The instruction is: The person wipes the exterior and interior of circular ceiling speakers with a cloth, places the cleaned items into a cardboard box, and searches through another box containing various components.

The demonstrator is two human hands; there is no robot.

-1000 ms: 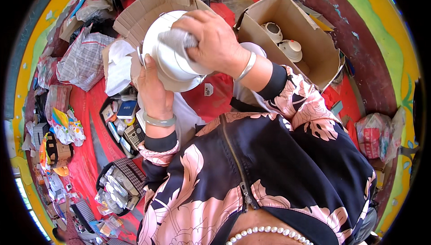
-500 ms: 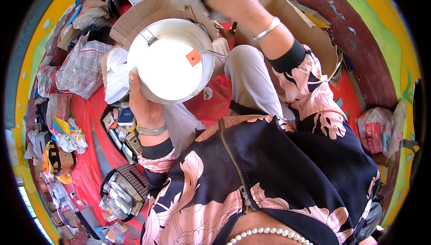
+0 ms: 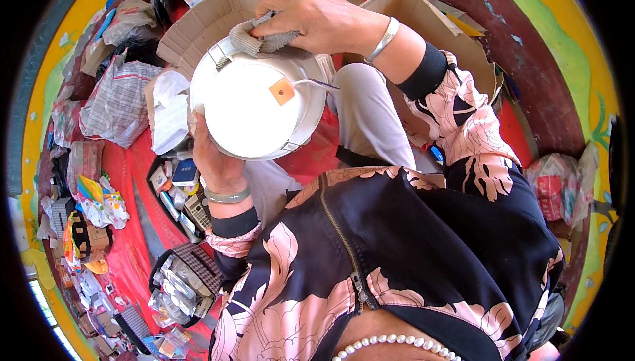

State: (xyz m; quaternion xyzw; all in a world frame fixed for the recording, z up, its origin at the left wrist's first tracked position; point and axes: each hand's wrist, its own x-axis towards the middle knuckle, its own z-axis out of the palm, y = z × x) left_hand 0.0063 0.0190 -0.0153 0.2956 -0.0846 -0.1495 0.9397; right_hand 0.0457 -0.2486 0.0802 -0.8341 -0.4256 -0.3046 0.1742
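A round white recessed downlight (image 3: pixel 241 119) with wire spring clips on its sides is tilted in front of me, above my lap. My left hand (image 3: pixel 217 159) is closed on its lower left rim, with the thumb on the near side and the other fingers hidden behind. My right hand (image 3: pixel 317 20) grips a bunched grey cloth (image 3: pixel 254 42), which lies against the upper rim. An orange square tag (image 3: pixel 281 91) sits on the light's white back. Beside the tag, a short cable (image 3: pixel 317 84) sticks out to the right.
An opened cardboard box (image 3: pixel 182 40) stands behind the light, and a larger carton (image 3: pixel 410 20) is at the far right. To the left lie a plaid bag (image 3: pixel 119 106), a black tray (image 3: pixel 155 192) of small items and a basket (image 3: pixel 205 262) of packets, on a red floor covering (image 3: pixel 126 245).
My right hand has come down with the cloth, from above the light onto its upper rim. The light has shifted slightly right and its tilt has changed, with my left hand still holding it.
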